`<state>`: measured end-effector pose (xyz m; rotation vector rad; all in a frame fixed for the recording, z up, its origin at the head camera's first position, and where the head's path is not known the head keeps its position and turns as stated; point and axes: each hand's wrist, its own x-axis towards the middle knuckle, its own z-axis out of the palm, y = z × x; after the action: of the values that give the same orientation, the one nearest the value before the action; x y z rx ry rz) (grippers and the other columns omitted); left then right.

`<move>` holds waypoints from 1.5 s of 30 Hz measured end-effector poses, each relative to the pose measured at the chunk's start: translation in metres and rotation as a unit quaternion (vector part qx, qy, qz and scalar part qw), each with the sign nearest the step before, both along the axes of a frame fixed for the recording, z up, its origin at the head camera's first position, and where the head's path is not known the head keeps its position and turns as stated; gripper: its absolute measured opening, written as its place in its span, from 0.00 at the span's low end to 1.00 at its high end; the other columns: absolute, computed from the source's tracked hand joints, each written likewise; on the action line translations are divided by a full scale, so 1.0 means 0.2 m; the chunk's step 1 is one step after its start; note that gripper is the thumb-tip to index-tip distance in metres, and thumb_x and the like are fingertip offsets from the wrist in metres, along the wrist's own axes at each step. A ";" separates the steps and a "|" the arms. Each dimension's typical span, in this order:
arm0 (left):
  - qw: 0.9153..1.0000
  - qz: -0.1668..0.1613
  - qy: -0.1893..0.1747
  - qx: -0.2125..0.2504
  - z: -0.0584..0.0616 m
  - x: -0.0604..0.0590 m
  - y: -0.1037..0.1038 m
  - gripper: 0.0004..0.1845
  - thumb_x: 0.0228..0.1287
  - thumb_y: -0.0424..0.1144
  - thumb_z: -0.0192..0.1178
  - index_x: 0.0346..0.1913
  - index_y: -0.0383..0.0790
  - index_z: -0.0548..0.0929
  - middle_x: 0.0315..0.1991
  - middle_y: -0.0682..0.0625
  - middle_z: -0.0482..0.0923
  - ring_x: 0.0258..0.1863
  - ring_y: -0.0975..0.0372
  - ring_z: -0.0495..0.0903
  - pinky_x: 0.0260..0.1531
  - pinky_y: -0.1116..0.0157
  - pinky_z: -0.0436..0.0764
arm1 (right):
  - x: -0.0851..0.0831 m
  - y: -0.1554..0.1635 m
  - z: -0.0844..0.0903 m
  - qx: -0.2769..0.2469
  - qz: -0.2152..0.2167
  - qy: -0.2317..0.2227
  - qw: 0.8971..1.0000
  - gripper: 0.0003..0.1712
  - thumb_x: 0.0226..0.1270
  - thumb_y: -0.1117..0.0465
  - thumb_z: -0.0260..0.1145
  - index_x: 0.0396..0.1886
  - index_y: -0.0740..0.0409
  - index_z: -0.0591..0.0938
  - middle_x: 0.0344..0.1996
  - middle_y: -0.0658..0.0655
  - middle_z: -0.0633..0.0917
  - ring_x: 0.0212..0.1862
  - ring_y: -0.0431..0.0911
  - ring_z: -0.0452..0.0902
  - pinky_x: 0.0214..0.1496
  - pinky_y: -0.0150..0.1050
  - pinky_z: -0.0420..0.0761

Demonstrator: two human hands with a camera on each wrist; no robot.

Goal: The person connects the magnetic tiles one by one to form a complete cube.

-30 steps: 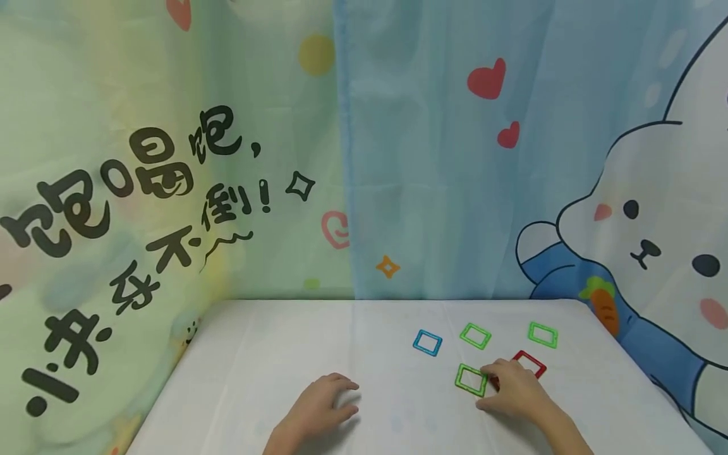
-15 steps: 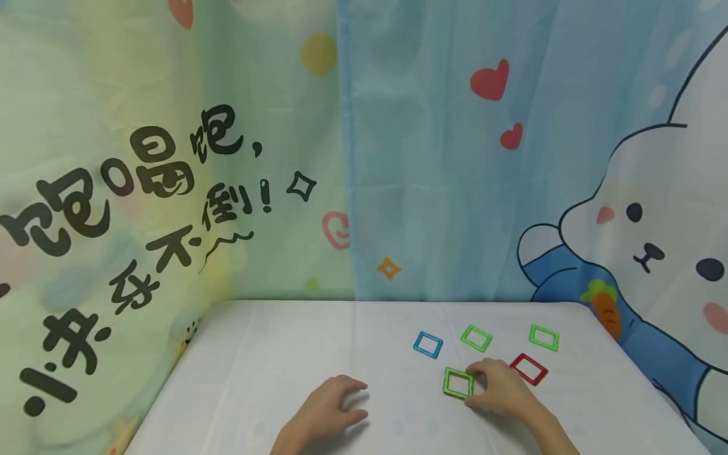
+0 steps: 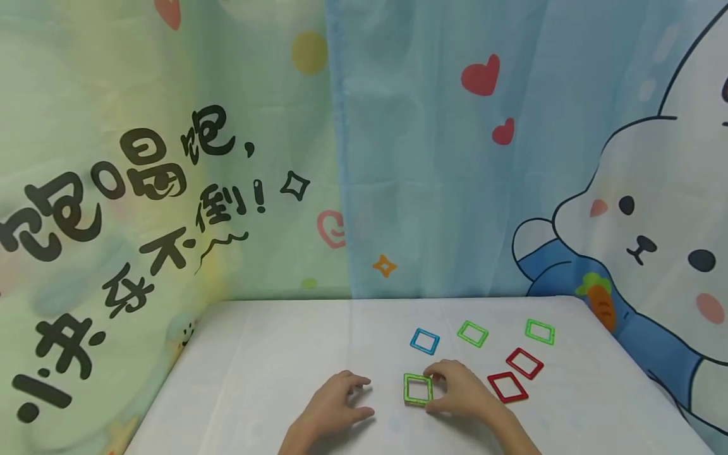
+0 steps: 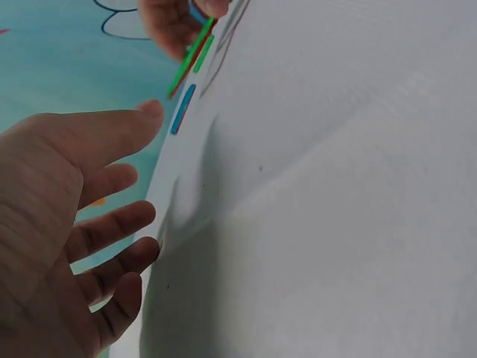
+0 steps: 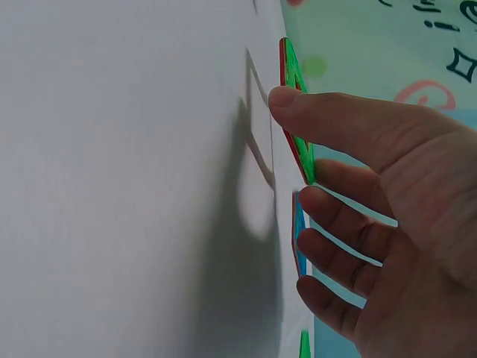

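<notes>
Item: green square plastic frame tile (image 3: 418,388), lying flat on the white cloth-covered table (image 3: 256,354) near its front edge; the right hand (image 3: 455,392) touches the tile's right side with thumb and fingertips, though whether they actually pinch it cannot be told. The left hand (image 3: 335,407) rests on the cloth just left of that green tile, fingers loosely spread and apart, holding nothing. Behind the green tile lies a blue square frame (image 3: 424,341); to its right, two red square frames (image 3: 507,387) (image 3: 524,363); further back right, two more green square frames (image 3: 473,333) (image 3: 539,331).
</notes>
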<state>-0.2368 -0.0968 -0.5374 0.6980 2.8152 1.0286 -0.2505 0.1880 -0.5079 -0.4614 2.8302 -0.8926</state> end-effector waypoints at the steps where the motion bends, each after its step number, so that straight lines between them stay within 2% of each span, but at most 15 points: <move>1: 1.000 0.002 -0.003 -0.001 0.00 0.00 0.01 0.26 0.53 0.53 0.73 0.53 0.46 0.83 0.41 0.61 0.76 0.38 0.69 0.73 0.39 0.64 0.76 | 0.00 -0.02 0.00 -0.004 0.010 0.002 1.000 0.29 0.38 0.54 0.84 0.44 0.53 0.83 0.33 0.45 0.77 0.38 0.43 0.70 0.47 0.48 0.73; 7: 1.000 0.016 -0.003 -0.014 -0.01 -0.03 0.03 0.30 0.49 0.55 0.74 0.55 0.45 0.82 0.39 0.61 0.75 0.34 0.71 0.72 0.35 0.67 0.74 | 0.00 -0.12 0.02 -0.034 0.046 0.005 0.998 0.30 0.40 0.54 0.83 0.45 0.54 0.83 0.33 0.47 0.77 0.39 0.45 0.71 0.46 0.49 0.73; 12: 1.000 0.022 -0.001 -0.018 -0.01 -0.05 0.05 0.32 0.47 0.54 0.76 0.55 0.43 0.82 0.38 0.60 0.75 0.33 0.70 0.71 0.34 0.67 0.74 | 0.00 -0.16 0.02 -0.035 0.049 -0.001 0.998 0.31 0.39 0.54 0.84 0.45 0.54 0.83 0.33 0.47 0.78 0.38 0.46 0.72 0.45 0.49 0.73; 19: 0.999 0.029 -0.010 -0.016 -0.02 -0.04 0.07 0.31 0.45 0.54 0.76 0.53 0.44 0.83 0.38 0.60 0.75 0.32 0.70 0.71 0.33 0.67 0.74 | 0.00 -0.18 -0.01 -0.037 0.067 -0.012 0.997 0.29 0.40 0.55 0.83 0.45 0.55 0.83 0.31 0.47 0.77 0.36 0.45 0.71 0.42 0.47 0.73; 26: 0.999 0.026 -0.007 -0.022 -0.03 -0.05 0.10 0.32 0.41 0.55 0.78 0.51 0.45 0.84 0.36 0.60 0.74 0.32 0.69 0.71 0.34 0.66 0.74 | 0.01 -0.17 -0.01 -0.030 0.068 -0.010 0.997 0.29 0.40 0.55 0.83 0.45 0.54 0.83 0.32 0.47 0.78 0.37 0.44 0.72 0.43 0.48 0.73; 32: 0.999 0.020 -0.012 -0.039 -0.06 -0.04 0.12 0.31 0.43 0.55 0.77 0.52 0.46 0.84 0.31 0.62 0.70 0.30 0.68 0.67 0.30 0.67 0.70 | 0.02 -0.18 -0.02 -0.023 0.070 -0.020 0.997 0.30 0.40 0.53 0.83 0.46 0.54 0.83 0.32 0.46 0.78 0.37 0.44 0.72 0.44 0.48 0.73; 39: 0.998 0.022 -0.007 -0.050 -0.03 -0.05 0.12 0.32 0.43 0.54 0.77 0.53 0.46 0.84 0.31 0.61 0.70 0.30 0.68 0.67 0.30 0.68 0.70 | 0.01 -0.19 -0.01 -0.023 0.069 -0.014 0.997 0.28 0.40 0.55 0.83 0.45 0.53 0.84 0.33 0.47 0.78 0.38 0.45 0.72 0.44 0.49 0.73; 45: 0.999 0.025 -0.009 -0.040 -0.03 -0.03 0.13 0.30 0.44 0.53 0.77 0.51 0.45 0.85 0.31 0.61 0.70 0.30 0.68 0.67 0.30 0.68 0.70 | 0.01 -0.20 -0.02 0.000 0.062 -0.012 0.998 0.28 0.40 0.54 0.83 0.45 0.52 0.84 0.32 0.46 0.77 0.37 0.45 0.70 0.43 0.49 0.72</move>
<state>-0.2424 -0.0712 -0.5443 0.6114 2.8547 0.9175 -0.2482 0.1489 -0.5113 -0.6152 2.7449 -0.8669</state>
